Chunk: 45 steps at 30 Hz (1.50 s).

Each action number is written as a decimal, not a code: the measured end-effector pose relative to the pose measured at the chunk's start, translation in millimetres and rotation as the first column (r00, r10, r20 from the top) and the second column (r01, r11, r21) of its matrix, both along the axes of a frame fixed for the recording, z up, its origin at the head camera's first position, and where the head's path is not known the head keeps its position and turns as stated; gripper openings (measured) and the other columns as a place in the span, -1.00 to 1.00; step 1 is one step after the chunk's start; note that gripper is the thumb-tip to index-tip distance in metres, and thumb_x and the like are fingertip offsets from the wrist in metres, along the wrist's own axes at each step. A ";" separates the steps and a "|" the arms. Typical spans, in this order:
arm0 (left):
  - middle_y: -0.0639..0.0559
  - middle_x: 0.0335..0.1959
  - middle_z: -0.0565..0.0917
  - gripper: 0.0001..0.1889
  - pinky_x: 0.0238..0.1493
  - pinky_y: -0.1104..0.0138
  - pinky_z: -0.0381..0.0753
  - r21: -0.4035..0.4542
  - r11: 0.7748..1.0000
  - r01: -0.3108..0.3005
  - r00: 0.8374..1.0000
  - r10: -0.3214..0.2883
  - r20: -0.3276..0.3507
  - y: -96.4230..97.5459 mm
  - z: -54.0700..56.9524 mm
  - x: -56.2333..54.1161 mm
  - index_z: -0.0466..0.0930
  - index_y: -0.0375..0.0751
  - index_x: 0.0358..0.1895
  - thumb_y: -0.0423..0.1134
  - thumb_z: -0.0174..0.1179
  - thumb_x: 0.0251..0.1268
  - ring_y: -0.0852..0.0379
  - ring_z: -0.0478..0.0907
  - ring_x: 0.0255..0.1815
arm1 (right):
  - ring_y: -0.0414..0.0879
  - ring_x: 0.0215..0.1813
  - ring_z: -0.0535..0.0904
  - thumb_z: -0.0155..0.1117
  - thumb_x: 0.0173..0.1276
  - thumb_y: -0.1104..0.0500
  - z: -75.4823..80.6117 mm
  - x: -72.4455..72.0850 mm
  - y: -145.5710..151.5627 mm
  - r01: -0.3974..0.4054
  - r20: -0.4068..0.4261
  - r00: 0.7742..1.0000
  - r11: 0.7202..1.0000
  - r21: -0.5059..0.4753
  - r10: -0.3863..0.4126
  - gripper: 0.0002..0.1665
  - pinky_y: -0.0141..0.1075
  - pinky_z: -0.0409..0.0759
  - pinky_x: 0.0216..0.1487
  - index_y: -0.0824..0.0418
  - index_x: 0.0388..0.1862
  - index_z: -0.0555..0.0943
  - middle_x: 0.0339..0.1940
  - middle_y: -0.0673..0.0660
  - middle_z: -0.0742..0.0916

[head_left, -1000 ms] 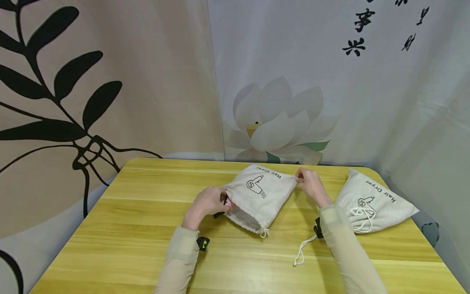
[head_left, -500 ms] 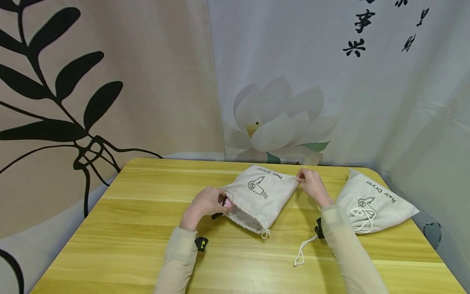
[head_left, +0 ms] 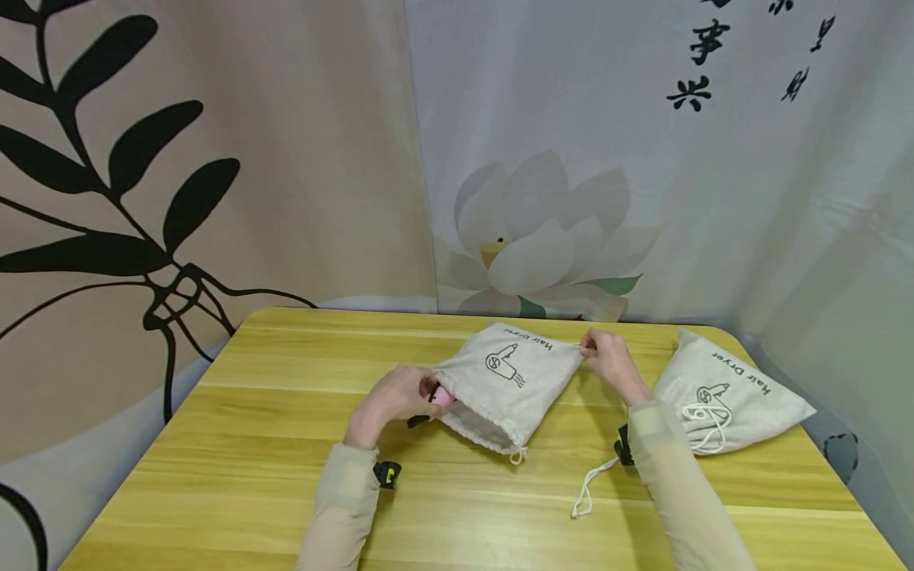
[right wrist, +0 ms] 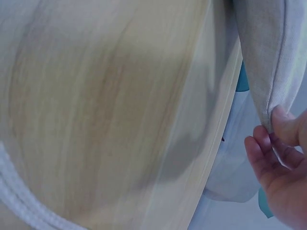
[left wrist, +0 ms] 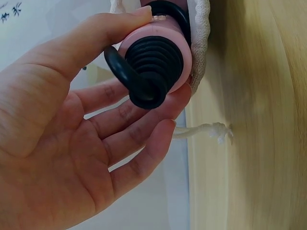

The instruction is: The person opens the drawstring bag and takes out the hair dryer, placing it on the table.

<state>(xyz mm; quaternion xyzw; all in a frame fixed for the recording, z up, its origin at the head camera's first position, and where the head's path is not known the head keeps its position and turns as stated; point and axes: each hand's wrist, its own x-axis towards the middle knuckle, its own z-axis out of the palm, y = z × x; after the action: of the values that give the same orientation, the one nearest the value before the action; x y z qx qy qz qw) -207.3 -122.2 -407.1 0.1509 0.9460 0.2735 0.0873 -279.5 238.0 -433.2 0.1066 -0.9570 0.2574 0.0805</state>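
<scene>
My left hand [head_left: 396, 403] grips the pink handle of a hair dryer [head_left: 441, 396] at the mouth of a pale cloth drawstring bag [head_left: 510, 388]. In the left wrist view, thumb and fingers close round the pink handle end [left wrist: 153, 30], where a ribbed black cord sleeve [left wrist: 154, 60] sticks out with the cord bent back. The rest of the dryer is hidden inside the bag. A far corner of the bag is pinched by my right hand [head_left: 612, 366]; the right wrist view shows thumb and fingertips on the cloth tip [right wrist: 273, 96]. "Hair Dryer" is printed on the bag.
A second, fuller printed bag [head_left: 735, 396] lies at the table's right side, its white cord bunched on top. A loose white cord end [head_left: 585, 492] lies by the right wrist. Behind the wooden table [head_left: 250, 444] hangs a patterned curtain [head_left: 321, 159].
The left hand has drawn slightly left, and more of the pink handle shows outside the bag. The bag and right hand have shifted a little to the right.
</scene>
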 end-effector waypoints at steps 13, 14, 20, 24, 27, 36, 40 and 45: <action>0.07 -0.53 0.49 -0.67 -0.47 0.39 0.32 -0.005 1.000 0.009 0.999 -0.008 0.039 -10.0 2.0 3.2 0.61 -0.16 -0.23 -0.14 0.45 -0.07 0.18 0.36 -0.50 | 0.06 -0.34 0.56 0.17 0.26 0.40 -1.3 0.6 7.4 -0.009 -0.034 0.999 1.000 -0.003 0.009 -0.95 -0.12 0.54 -0.24 0.35 -0.40 0.55 -0.42 0.27 0.67; 0.07 -0.54 0.48 -0.67 -0.48 0.39 0.31 -0.007 1.000 0.010 0.999 -0.010 0.041 -10.4 2.4 3.5 0.60 -0.16 -0.24 -0.14 0.45 -0.07 0.18 0.35 -0.51 | 0.05 -0.34 0.56 0.17 0.26 0.40 -1.6 0.6 7.6 -0.011 -0.035 0.999 1.000 0.001 0.011 -0.95 -0.12 0.54 -0.25 0.35 -0.41 0.55 -0.42 0.27 0.67; 0.07 -0.55 0.47 -0.67 -0.49 0.41 0.29 -0.026 1.000 0.015 0.999 -0.014 0.035 -10.1 4.8 5.0 0.61 -0.18 -0.21 -0.15 0.45 -0.06 0.19 0.34 -0.53 | 0.02 -0.36 0.54 0.17 0.28 0.38 -4.5 2.3 5.6 -0.008 0.006 1.000 0.999 0.043 0.007 -0.96 -0.13 0.53 -0.27 0.34 -0.37 0.55 -0.42 0.23 0.67; 0.06 -0.55 0.48 -0.68 -0.50 0.40 0.30 -0.048 0.999 0.002 0.999 -0.001 0.033 -8.6 6.5 6.4 0.61 -0.17 -0.24 -0.16 0.45 -0.06 0.18 0.34 -0.53 | 0.01 -0.36 0.52 0.11 0.30 0.34 -4.8 1.9 -1.9 0.005 0.034 0.999 0.999 0.036 -0.007 -0.93 -0.15 0.50 -0.28 0.33 -0.29 0.55 -0.35 0.23 0.67; 0.06 -0.54 0.50 -0.67 -0.50 0.39 0.31 -0.064 0.998 -0.013 0.999 0.015 0.031 -6.6 7.1 7.6 0.61 -0.18 -0.22 -0.16 0.45 -0.07 0.16 0.36 -0.51 | 0.03 -0.33 0.54 0.07 0.27 0.30 -3.1 -0.3 -10.0 0.026 0.041 0.999 0.999 0.028 -0.027 -0.85 -0.13 0.51 -0.25 0.30 -0.22 0.56 -0.29 0.25 0.68; 0.01 -0.45 0.58 -0.69 -0.44 0.35 0.41 -0.111 0.992 -0.067 0.998 0.067 -0.008 0.7 6.6 9.6 0.62 -0.21 -0.25 -0.19 0.45 -0.09 0.12 0.42 -0.46 | 0.14 -0.04 0.52 0.05 0.26 0.35 10.7 -18.5 -60.3 -0.046 0.015 0.999 0.997 0.059 0.045 -0.74 -0.01 0.51 0.01 0.30 -0.10 0.58 -0.08 0.27 0.68; -0.01 -0.43 0.59 -0.73 -0.42 0.33 0.43 -0.122 0.988 -0.090 0.996 0.088 -0.018 5.0 6.8 9.3 0.59 -0.20 -0.32 -0.19 0.44 -0.06 0.11 0.43 -0.44 | 0.12 0.08 0.51 0.09 0.36 0.32 17.8 -23.9 -90.7 -0.189 -0.003 0.982 0.981 0.040 0.190 -0.74 -0.04 0.51 0.10 0.27 -0.01 0.59 0.01 0.22 0.68; 0.00 -0.44 0.58 -0.70 -0.42 0.32 0.41 -0.149 0.981 -0.121 0.992 0.114 -0.053 9.2 5.5 8.6 0.59 -0.19 -0.35 -0.14 0.46 -0.09 0.11 0.43 -0.44 | 0.08 0.16 0.52 0.06 0.44 0.23 19.2 -29.5 -117.3 -0.330 0.014 0.944 0.943 0.048 0.329 -0.67 -0.05 0.50 0.19 0.25 0.13 0.55 0.10 0.17 0.67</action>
<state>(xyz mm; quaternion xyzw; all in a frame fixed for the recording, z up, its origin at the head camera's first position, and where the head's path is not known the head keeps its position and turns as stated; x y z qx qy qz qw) -198.7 -113.1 -401.7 0.0937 0.9730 0.2019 0.0611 -309.0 120.7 -414.0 0.2662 -0.9320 0.2439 0.0310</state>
